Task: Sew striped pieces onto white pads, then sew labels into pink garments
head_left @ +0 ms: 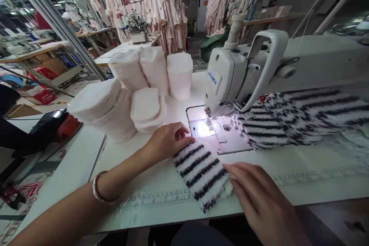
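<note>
Your left hand (167, 140): thumb on the striped piece's (201, 169) far edge. Your right hand (259, 196): fingertips at its right edge. Pinching or resting, cannot tell for either. Piece on table (157, 173), this side of sewing machine (225, 73). White stacks (98, 103) left, striped pile (288, 119) right.

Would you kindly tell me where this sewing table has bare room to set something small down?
Bare white tabletop shows between the pale fabric stacks and the metal plate, and at front right, between the right hand, the striped pile and the table's front edge. Crowded: back left, under the sewing machine arm, and around the striped piece.
</note>
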Available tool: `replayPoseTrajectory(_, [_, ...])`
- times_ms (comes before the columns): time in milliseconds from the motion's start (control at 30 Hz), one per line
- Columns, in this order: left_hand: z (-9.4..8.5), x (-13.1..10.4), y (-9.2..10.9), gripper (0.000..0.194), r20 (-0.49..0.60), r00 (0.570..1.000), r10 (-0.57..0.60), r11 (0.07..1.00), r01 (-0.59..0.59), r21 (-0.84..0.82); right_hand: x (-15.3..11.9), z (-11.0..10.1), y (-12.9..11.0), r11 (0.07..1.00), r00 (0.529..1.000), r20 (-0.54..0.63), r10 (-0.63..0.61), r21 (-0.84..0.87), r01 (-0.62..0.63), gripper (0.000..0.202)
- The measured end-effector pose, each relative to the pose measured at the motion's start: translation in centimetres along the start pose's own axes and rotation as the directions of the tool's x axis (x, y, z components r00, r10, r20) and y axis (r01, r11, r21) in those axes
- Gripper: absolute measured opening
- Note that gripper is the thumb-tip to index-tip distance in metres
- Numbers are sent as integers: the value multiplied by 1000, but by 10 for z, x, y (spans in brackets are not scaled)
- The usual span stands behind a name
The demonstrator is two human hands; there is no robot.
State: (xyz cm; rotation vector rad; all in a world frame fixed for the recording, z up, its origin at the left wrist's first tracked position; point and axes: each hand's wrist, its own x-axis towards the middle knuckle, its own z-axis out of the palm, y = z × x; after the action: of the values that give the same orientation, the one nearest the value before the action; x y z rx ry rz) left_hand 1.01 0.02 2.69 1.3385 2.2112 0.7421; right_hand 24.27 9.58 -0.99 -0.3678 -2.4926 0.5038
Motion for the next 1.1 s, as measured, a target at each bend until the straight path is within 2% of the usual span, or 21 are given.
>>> replayPoseTrajectory(100, [1, 0, -2, 31, 59, 998, 6, 1000, -7, 18, 7, 4, 6, 997, 997, -20, 78, -10, -78, 15])
replayPoseTrajectory(233, [0, -1, 1, 17, 34, 994, 104, 992, -106, 69, 12, 7, 6, 996, 994, 83, 76, 42, -80, 7])
replayPoseTrajectory(267, [-2, -2, 3, 15, 16, 991, 136, 989, -137, 61, 13, 6, 4, 991, 991, 97, 98, 77, -105, 9])
replayPoseTrajectory(333, [-7, -2, 6, 14, 9, 984, 180, 984, -180, 15, 16, 2, -3, 952, 969, 134, 210, 195, -234, 8])
replayPoseTrajectory(400, [-14, -2, 10, 15, 57, 984, 166, 984, -162, -74, 21, -6, -10, 828, 909, 214, 357, 378, -414, 8])
replayPoseTrajectory(467, [-19, -2, 12, 17, 126, 983, 136, 977, -113, -179, 26, -14, -16, 636, 836, 315, 449, 544, -547, 12])
replayPoseTrajectory(533, [-19, -2, 14, 19, 155, 980, 126, 961, -82, -263, 30, -19, -19, 491, 798, 385, 463, 638, -593, 14])
replayPoseTrajectory(600, [-16, -2, 13, 20, 145, 981, 132, 955, -86, -283, 30, -19, -19, 455, 785, 417, 459, 648, -610, 14])
replayPoseTrajectory(633, [-13, -2, 12, 21, 131, 981, 144, 961, -107, -255, 28, -17, -19, 489, 782, 418, 463, 615, -618, 15])
replayPoseTrajectory(700, [-4, 0, 10, 23, 62, 973, 222, 969, -213, -126, 21, -14, -17, 648, 795, 360, 488, 460, -607, 21])
replayPoseTrajectory(733, [0, 2, 9, 26, 21, 956, 294, 955, -293, -38, 15, -12, -16, 747, 823, 290, 489, 348, -567, 26])
replayPoseTrajectory(800, [7, 3, 9, 32, -5, 889, 459, 883, -455, 113, 4, -10, -15, 899, 904, 114, 411, 116, -423, 30])
replayPoseTrajectory(867, [12, 1, 11, 29, 70, 837, 543, 815, -545, 198, -5, -10, -17, 970, 970, 22, 242, -5, -242, 20])
replayPoseTrajectory(900, [12, -3, 13, 24, 117, 842, 527, 806, -539, 244, -9, -11, -18, 988, 988, 38, 152, -12, -152, 14])
replayPoseTrajectory(933, [12, -8, 16, 19, 151, 869, 472, 812, -495, 310, -10, -10, -20, 998, 995, 77, 69, 7, -69, 13])
replayPoseTrajectory(1000, [11, -23, 24, 14, 170, 945, 280, 815, -327, 478, -8, -8, -21, 998, 986, 157, -51, 55, 43, 18])
replayPoseTrajectory(1033, [10, -33, 29, 15, 173, 969, 175, 802, -242, 546, -5, -7, -21, 996, 984, 158, -78, 50, 71, 19])
replayPoseTrajectory(1100, [8, -50, 38, 19, 215, 977, 5, 787, -136, 602, 3, -4, -17, 995, 993, 75, -96, -8, 97, 22])
